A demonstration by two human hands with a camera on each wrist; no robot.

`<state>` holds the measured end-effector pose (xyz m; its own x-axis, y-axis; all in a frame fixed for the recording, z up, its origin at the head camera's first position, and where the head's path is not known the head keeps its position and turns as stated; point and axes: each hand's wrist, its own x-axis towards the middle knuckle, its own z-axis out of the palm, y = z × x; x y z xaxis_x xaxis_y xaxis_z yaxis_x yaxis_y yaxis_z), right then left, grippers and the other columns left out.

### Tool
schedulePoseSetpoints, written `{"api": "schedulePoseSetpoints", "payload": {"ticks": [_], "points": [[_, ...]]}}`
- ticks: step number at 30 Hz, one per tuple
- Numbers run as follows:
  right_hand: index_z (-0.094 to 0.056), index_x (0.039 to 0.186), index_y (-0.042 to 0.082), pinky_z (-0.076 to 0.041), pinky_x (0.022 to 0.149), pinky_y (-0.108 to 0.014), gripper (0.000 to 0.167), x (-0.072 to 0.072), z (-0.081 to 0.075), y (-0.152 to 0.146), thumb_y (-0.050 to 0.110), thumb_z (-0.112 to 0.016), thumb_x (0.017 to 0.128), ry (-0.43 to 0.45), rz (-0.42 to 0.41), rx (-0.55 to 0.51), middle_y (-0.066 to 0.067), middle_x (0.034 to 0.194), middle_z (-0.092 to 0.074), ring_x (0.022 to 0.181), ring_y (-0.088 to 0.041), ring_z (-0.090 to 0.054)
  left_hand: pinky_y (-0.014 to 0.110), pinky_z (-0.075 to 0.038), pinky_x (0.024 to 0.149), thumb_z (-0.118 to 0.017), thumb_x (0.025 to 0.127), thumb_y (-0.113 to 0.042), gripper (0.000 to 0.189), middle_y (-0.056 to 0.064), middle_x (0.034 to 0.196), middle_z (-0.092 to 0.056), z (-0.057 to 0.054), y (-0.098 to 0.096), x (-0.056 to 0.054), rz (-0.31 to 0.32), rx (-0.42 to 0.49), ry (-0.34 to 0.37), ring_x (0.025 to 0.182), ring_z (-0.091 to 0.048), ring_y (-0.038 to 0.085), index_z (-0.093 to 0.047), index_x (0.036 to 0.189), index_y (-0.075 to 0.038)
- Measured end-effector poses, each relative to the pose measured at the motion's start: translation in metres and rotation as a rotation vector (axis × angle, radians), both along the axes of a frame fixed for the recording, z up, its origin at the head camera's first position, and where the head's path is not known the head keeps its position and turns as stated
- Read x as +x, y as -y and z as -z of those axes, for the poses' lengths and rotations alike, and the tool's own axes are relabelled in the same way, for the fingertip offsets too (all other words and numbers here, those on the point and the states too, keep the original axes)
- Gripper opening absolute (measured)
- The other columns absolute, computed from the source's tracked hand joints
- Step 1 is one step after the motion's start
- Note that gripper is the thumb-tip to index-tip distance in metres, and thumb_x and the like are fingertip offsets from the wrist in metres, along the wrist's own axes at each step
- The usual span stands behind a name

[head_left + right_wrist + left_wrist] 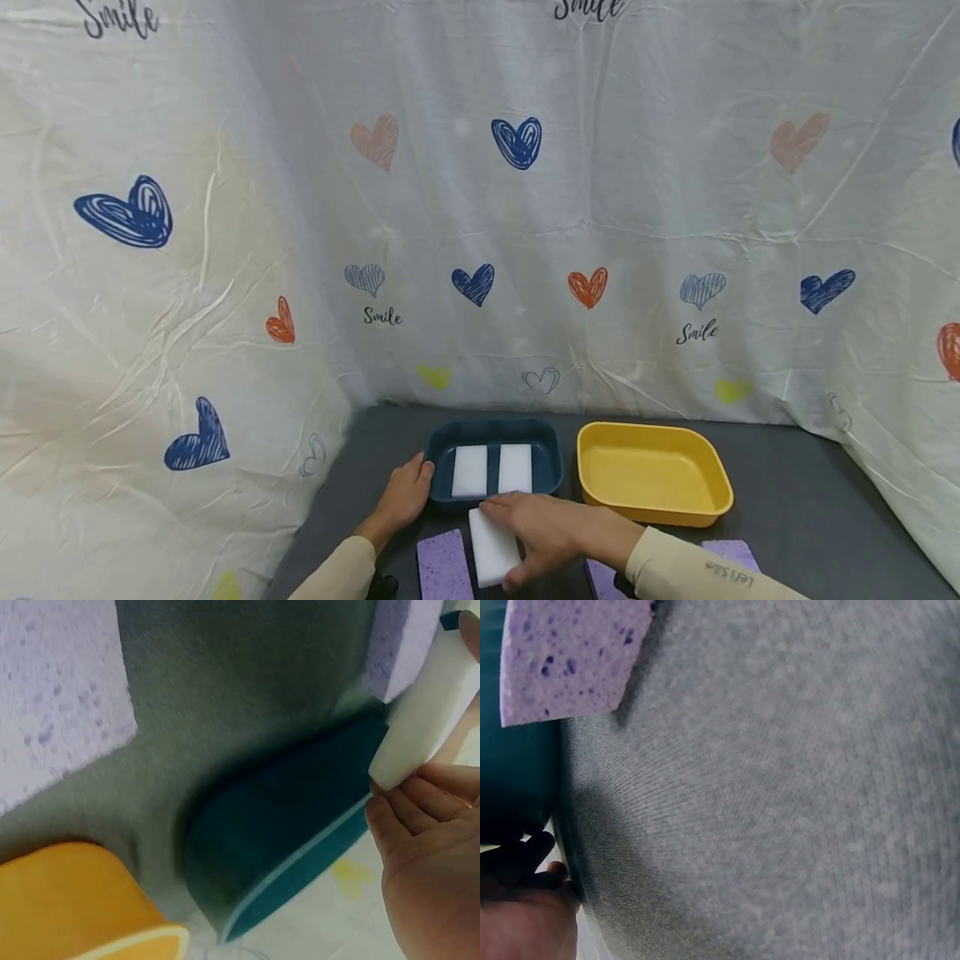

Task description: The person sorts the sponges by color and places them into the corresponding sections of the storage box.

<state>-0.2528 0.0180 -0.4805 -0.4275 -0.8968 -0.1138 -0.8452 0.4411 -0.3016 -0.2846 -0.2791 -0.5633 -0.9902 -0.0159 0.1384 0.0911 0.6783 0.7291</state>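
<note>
A dark blue plastic tub (556,467) holds two upright-looking white sponge blocks, a left one (470,472) and a right one (515,468). My left hand (406,493) grips the tub's left side near the rim; in the left wrist view this hand (529,907) is partly cut off and in shadow. Just in front of the tub, my right hand (555,527) holds a third white sponge block (491,550) between thumb and fingers. The right wrist view shows the fingers (427,799) under one end of that block (427,712), its far end cut off.
A yellow tub (652,467) stands right of the blue one. A purple speckled sponge (445,567) lies left of the held block; two more, one (602,581) beneath my right forearm and one (731,552) beyond it, lie rightward. A heart-print curtain (585,208) hangs behind the grey surface (795,500).
</note>
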Motion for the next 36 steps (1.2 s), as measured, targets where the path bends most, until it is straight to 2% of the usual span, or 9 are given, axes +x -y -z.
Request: {"api": "schedulePoseSetpoints", "payload": {"ticks": [4,8,19,30,36], "points": [[-0.045,0.165,0.013,-0.049,0.121,-0.036,0.095,-0.002,-0.014,0.001,0.053,-0.088,0.091,0.018,0.036,-0.025,-0.002,0.166,-0.054,0.145,-0.014,-0.056,0.059,-0.056,0.099,-0.044,0.116,-0.017,0.035,0.018,0.119,-0.074,-0.003,0.000,0.000,0.003,0.004,0.005,0.103,-0.068,0.028,-0.064,0.135,0.004],[-0.045,0.165,0.010,-0.047,0.123,-0.036,0.098,-0.005,-0.026,0.002,0.050,-0.091,0.089,-0.007,0.076,-0.040,-0.004,0.166,-0.053,0.146,-0.016,-0.056,0.060,-0.056,0.101,-0.043,0.116,-0.018,0.035,0.018,0.120,-0.074,-0.003,0.000,0.000,0.003,0.007,0.014,0.105,-0.067,0.028,-0.065,0.135,0.003],[-0.043,0.165,0.006,-0.048,0.122,-0.038,0.099,-0.027,-0.051,-0.001,0.048,-0.090,0.089,-0.071,0.170,-0.052,-0.008,0.166,-0.052,0.143,-0.022,-0.056,0.060,-0.055,0.102,-0.044,0.116,-0.019,0.035,0.017,0.119,-0.075,0.000,0.003,0.001,0.007,0.027,0.020,0.105,-0.068,0.027,-0.065,0.135,0.001],[-0.045,0.163,0.007,-0.053,0.115,-0.042,0.094,-0.044,-0.067,0.001,0.047,-0.089,0.091,-0.083,0.225,-0.061,-0.009,0.163,-0.054,0.134,-0.025,-0.058,0.053,-0.056,0.094,-0.046,0.115,-0.016,0.029,0.013,0.110,-0.074,0.002,0.003,-0.001,0.004,0.016,-0.005,0.100,-0.067,0.025,-0.068,0.128,-0.001],[-0.045,0.163,0.006,-0.055,0.115,-0.045,0.092,-0.050,-0.065,0.002,0.045,-0.089,0.092,-0.074,0.244,-0.074,-0.011,0.163,-0.054,0.132,-0.027,-0.059,0.052,-0.056,0.093,-0.046,0.115,-0.015,0.028,0.013,0.109,-0.074,0.000,0.002,0.001,0.004,0.021,-0.006,0.100,-0.067,0.025,-0.068,0.127,-0.001]]}}
